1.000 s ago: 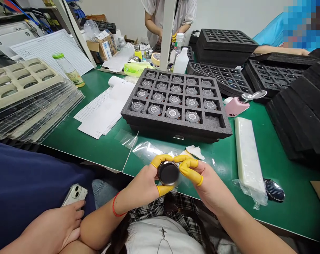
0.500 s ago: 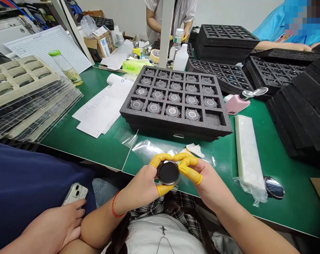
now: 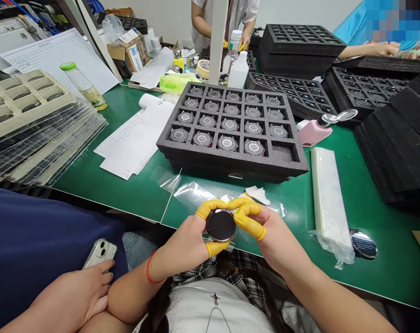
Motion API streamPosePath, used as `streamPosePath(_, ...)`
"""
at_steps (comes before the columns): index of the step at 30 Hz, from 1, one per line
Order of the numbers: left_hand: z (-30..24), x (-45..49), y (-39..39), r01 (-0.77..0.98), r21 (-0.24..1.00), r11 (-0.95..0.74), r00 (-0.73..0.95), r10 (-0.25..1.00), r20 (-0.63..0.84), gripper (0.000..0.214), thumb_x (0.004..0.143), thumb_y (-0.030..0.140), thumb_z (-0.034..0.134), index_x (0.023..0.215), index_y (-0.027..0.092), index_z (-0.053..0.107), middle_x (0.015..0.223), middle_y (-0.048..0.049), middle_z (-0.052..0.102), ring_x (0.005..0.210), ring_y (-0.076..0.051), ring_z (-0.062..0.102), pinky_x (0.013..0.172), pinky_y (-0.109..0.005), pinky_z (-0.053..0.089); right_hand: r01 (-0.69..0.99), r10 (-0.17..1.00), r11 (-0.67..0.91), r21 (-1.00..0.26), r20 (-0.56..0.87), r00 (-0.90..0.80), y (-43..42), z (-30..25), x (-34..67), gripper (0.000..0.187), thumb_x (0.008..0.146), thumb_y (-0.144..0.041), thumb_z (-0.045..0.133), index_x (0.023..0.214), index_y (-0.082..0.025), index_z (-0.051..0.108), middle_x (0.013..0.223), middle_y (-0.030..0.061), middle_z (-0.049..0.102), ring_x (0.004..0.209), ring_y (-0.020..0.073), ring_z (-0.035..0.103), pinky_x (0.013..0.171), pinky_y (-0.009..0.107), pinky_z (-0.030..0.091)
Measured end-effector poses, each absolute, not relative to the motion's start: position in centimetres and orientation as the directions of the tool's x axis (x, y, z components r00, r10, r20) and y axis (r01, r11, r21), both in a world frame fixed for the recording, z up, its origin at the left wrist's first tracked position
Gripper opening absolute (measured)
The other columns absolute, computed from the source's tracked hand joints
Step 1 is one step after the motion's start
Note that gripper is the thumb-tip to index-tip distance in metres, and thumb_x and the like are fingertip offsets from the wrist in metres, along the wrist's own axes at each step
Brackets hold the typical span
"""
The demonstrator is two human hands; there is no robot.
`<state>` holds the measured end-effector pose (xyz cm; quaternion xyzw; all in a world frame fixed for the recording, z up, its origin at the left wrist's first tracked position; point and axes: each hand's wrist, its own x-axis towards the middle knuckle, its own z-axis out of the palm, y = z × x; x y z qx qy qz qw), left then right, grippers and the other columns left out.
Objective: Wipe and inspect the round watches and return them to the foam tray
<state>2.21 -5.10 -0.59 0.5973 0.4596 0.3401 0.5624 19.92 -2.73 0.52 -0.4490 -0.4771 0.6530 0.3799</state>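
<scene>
A round watch case (image 3: 221,225) with a dark face and a metal rim is held over the table's near edge. My left hand (image 3: 187,243), in yellow finger cots, grips it by the rim at top and bottom. Yellow cots also cover the fingers of my right hand (image 3: 262,224), which pinch at the upper right of the same rim; whether a small piece lies between them is hidden. Beyond my hands stands a black foam tray (image 3: 210,155) with rows of watch cases lying back side up; its front right compartment holds none. A crumpled white wipe (image 3: 257,194) lies behind my right hand.
Clear film (image 3: 192,192) lies before the tray. To the right are a pink pump bottle (image 3: 314,134), a white wrapped pack (image 3: 330,199) and a dark round disc (image 3: 363,243). Stacked trays (image 3: 40,138) stand left. A neighbour's hand (image 3: 74,291) rests beside my left arm.
The view has shifted slightly. Both my hands keep the same hold on the watch case. At the far right, another person's hands have come further into view.
</scene>
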Motion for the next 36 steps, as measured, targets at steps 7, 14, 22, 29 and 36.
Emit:
streamPosePath(7, -0.44, 2.17, -5.09, 0.187, 0.979, 0.079, 0.351, 0.926, -0.142, 0.048, 0.081, 0.025, 0.070, 0.123, 0.030, 0.050, 0.108, -0.0008, 0.066, 0.086, -0.017, 0.066, 0.079, -0.028, 0.052, -0.104, 0.915, -0.289, -0.952, -0.243, -0.320, -2.85, 0.60, 19.91, 0.026, 0.072, -0.045, 0.076, 0.070, -0.022, 0.065, 0.101, 0.0033, 0.066, 0.084, 0.0181, 0.060, 0.072, 0.031, 0.054)
streamPosePath(14, -0.54, 2.11, -4.98, 0.176, 0.981, 0.084, 0.350, 0.926, -0.143, 0.048, 0.079, 0.022, 0.072, 0.121, 0.031, 0.050, 0.109, 0.0014, 0.066, 0.089, -0.016, 0.066, 0.083, -0.028, 0.051, -0.124, 0.912, -0.295, -0.948, -0.240, -0.331, -2.79, 0.60, 19.95, 0.023, 0.073, -0.042, 0.077, 0.071, -0.022, 0.066, 0.100, 0.0028, 0.066, 0.083, 0.0179, 0.060, 0.071, 0.032, 0.053)
streamPosePath(22, -0.64, 1.98, -5.11, 0.177, 0.975, 0.138, 0.355, 0.914, -0.194, 0.053, 0.079, 0.023, 0.072, 0.124, 0.031, 0.046, 0.111, 0.0018, 0.065, 0.088, -0.014, 0.064, 0.077, -0.025, 0.052, -0.165, 0.894, -0.338, -0.927, -0.260, -0.366, -2.88, 0.37, 20.06, 0.018, 0.076, -0.036, 0.075, 0.072, -0.021, 0.066, 0.102, 0.0022, 0.061, 0.085, 0.0154, 0.056, 0.074, 0.028, 0.050)
streamPosePath(29, -0.30, 2.15, -4.98, 0.193, 0.972, 0.131, 0.355, 0.915, -0.194, 0.050, 0.078, 0.021, 0.072, 0.122, 0.030, 0.048, 0.106, 0.0033, 0.066, 0.084, -0.012, 0.064, 0.077, -0.023, 0.051, -0.168, 0.894, -0.335, -0.927, -0.256, -0.368, -2.87, 0.18, 20.23, 0.016, 0.076, -0.035, 0.076, 0.075, -0.022, 0.068, 0.103, 0.0013, 0.060, 0.089, 0.0157, 0.055, 0.077, 0.027, 0.049)
streamPosePath(36, -0.39, 2.06, -5.07, 0.192, 0.971, 0.143, 0.351, 0.914, -0.204, 0.052, 0.077, 0.021, 0.072, 0.123, 0.031, 0.048, 0.105, 0.0035, 0.066, 0.083, -0.012, 0.063, 0.076, -0.023, 0.051, -0.160, 0.896, -0.323, -0.933, -0.247, -0.368, -2.87, 0.06, 20.24, 0.016, 0.076, -0.035, 0.076, 0.073, -0.022, 0.067, 0.103, 0.0015, 0.061, 0.091, 0.0165, 0.055, 0.080, 0.028, 0.048)
